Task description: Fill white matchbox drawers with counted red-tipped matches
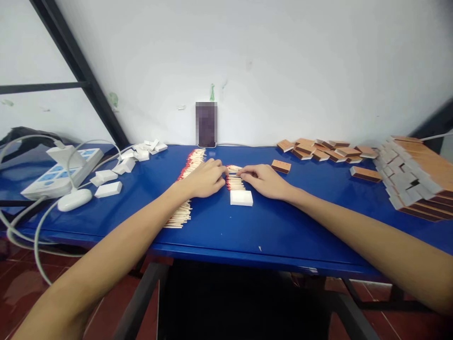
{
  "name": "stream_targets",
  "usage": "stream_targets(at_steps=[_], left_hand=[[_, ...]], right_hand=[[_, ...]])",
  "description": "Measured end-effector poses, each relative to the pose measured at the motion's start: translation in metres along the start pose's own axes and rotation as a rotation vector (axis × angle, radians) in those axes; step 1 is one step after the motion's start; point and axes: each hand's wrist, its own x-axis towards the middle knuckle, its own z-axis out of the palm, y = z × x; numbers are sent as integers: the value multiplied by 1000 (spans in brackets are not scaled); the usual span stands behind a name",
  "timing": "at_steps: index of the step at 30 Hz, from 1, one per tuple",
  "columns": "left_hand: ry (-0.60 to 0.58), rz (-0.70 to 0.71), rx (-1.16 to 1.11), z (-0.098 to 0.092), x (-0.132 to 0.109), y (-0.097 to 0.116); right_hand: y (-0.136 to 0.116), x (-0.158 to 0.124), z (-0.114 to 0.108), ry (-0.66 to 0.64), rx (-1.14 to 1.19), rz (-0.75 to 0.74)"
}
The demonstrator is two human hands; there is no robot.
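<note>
My left hand (208,178) is closed, fingers curled, its fingertips beside the red heads of a small row of matchsticks (235,183). What those fingers hold, if anything, is too small to make out. From the other side my right hand (264,180) pinches at the plain ends of the same row, thumb and forefinger close together on a matchstick. Just below the row lies a white matchbox tray (241,198). A long heap of matchsticks (180,216), red heads to the left, runs partly hidden beneath my left forearm.
Several white trays (108,189) lie at the left near a power strip (63,172) and cables. Brown matchboxes (281,166) are scattered at the back right, beside a tall stack of matchboxes (421,174). A phone-like dark slab (206,125) leans on the wall behind the blue table (219,236).
</note>
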Motion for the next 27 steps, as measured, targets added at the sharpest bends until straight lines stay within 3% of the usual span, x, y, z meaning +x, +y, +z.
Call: stream_targets(at_steps=[12,27], left_hand=[[14,8,5,-4,-1,4],[-8,-66,153,2,0,-2]], right_hand=[[-1,0,-1,12,61,31],[-5,2,0,-11,-77,43]])
